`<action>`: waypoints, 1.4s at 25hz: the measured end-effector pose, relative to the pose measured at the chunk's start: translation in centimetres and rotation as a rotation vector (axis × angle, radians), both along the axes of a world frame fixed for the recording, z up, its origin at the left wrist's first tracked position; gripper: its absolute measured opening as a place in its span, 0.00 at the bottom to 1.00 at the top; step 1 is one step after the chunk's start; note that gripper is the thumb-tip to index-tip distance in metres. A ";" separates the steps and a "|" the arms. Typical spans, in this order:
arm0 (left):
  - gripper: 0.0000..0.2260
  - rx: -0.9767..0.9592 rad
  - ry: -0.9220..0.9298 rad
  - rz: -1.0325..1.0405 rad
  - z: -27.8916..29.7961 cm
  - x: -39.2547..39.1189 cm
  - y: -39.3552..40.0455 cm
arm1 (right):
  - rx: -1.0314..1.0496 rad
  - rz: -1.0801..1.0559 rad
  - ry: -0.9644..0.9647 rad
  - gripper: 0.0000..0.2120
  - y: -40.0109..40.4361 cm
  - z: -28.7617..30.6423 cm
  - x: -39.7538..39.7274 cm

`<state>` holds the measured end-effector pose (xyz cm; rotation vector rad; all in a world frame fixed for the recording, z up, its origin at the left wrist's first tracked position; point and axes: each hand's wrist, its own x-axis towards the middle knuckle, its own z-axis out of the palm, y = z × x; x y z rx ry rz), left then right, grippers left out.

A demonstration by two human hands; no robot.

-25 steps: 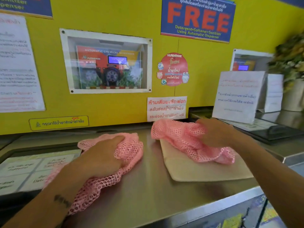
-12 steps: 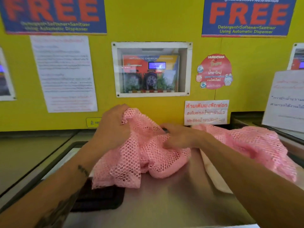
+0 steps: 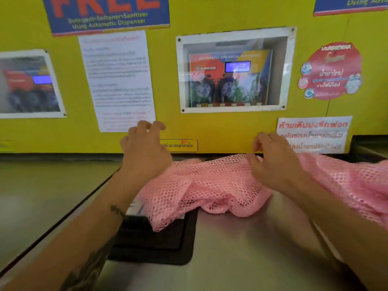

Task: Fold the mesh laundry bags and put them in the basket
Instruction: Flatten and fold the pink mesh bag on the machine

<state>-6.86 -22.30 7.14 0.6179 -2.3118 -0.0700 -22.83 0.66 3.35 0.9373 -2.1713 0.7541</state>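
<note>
A pink mesh laundry bag (image 3: 210, 185) lies spread and rumpled on the steel counter (image 3: 241, 259), its far edge against the yellow wall. My left hand (image 3: 144, 152) hovers at the bag's far left corner, fingers apart and lifted, holding nothing. My right hand (image 3: 273, 164) sits over the bag's far right edge; its thumb touches the mesh and its fingers curl just above it. A second pink mesh bag (image 3: 357, 181) lies bunched to the right, partly behind my right forearm. No basket is in view.
A black recessed panel (image 3: 159, 244) sits in the counter under the first bag's near left corner. The yellow wall (image 3: 210, 131) with posters and a dispenser window (image 3: 233, 70) stands right behind the bags. A darker counter section (image 3: 42, 196) lies to the left.
The first bag went from bunched in both hands to spread out on the counter. My left hand let go and lifted; my right hand slid to the bag's far right edge. The view shifted left.
</note>
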 end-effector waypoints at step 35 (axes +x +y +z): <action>0.32 0.273 -0.579 -0.332 -3.3 -0.8 -2.0 | 0.070 0.036 -0.218 0.11 1.1 -0.2 -0.9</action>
